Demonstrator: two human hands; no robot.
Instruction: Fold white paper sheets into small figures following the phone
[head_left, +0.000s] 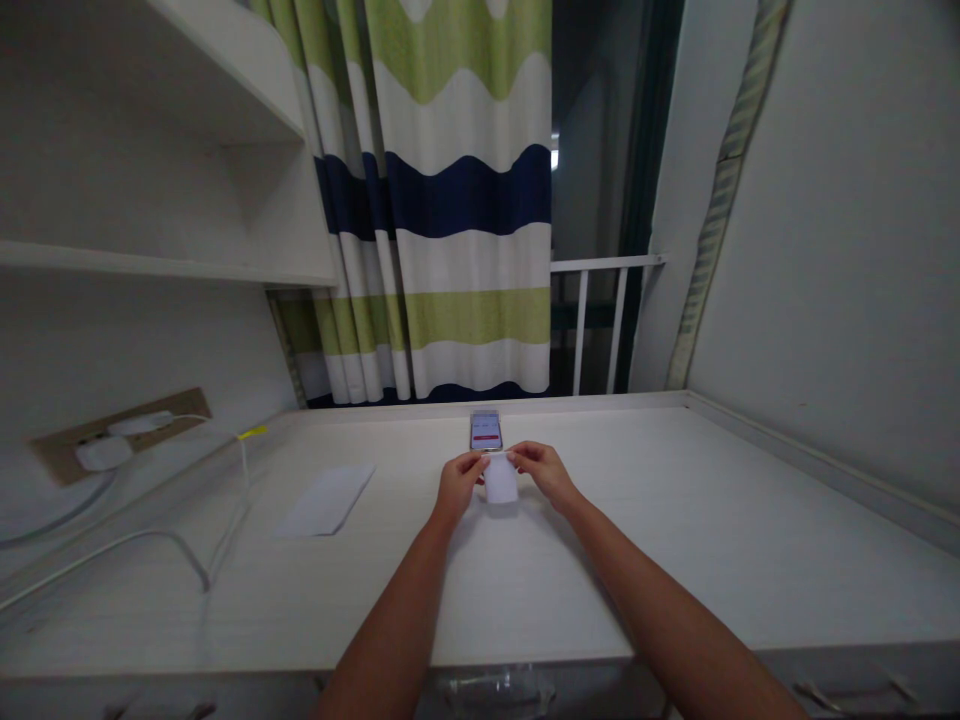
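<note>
Between my two hands a small sheet of white paper (501,480) is held by its upper corners, its lower part hanging toward me above the desk. My left hand (457,485) pinches the upper left corner. At the upper right corner, my right hand (546,472) pinches it with thumb and fingers. Just beyond the paper is a phone (486,430) with its lit screen facing me. A stack of white paper sheets (328,500) lies on the desk to the left of my left hand.
The white desk (675,540) has drawers along its front. Cables (150,535) run over its left side from plugs (105,453) in a wall socket. White shelves (165,262) overhang the left. A striped curtain (472,260) and a white railing (611,265) stand behind.
</note>
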